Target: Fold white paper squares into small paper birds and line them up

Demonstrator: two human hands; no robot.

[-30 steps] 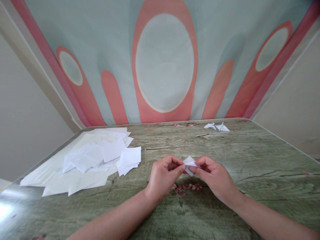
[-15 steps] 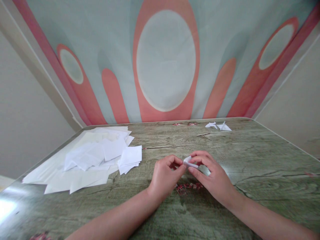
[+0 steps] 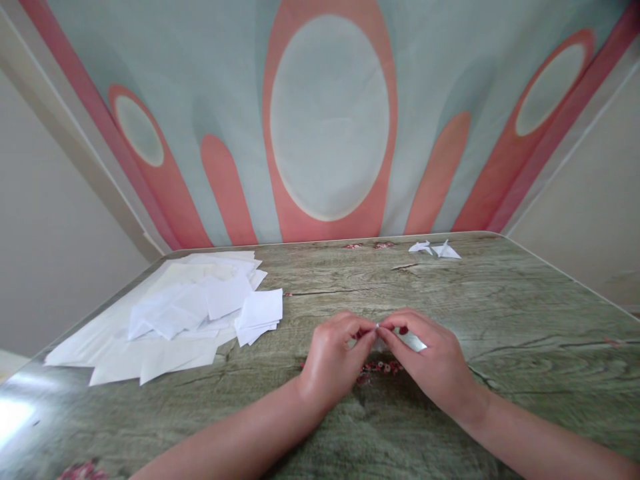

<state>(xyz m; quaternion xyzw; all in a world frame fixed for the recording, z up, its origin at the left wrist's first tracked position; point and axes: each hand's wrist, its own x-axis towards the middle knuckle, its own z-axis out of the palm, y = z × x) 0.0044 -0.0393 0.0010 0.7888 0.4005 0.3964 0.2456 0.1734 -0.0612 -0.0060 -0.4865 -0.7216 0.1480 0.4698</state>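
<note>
My left hand (image 3: pixel 338 353) and my right hand (image 3: pixel 425 350) meet fingertip to fingertip over the middle of the table. Both pinch one small folded piece of white paper (image 3: pixel 377 326). Only a tiny white bit of it shows between the thumbs and index fingers, and the rest is hidden by my fingers. Left of my hands lies a little stack of white paper squares (image 3: pixel 260 311).
A large spread of white paper sheets (image 3: pixel 115 333) covers the table's left side. Two small folded white paper figures (image 3: pixel 447 251) (image 3: pixel 421 247) stand near the back right edge. Behind the wood-grain table (image 3: pixel 525 380) hangs a patterned cloth (image 3: pixel 330 120).
My fingertips have come together over the folded paper, which showed open between them before and is now mostly covered. The view has shifted slightly. The sheets and paper figures lie as before.
</note>
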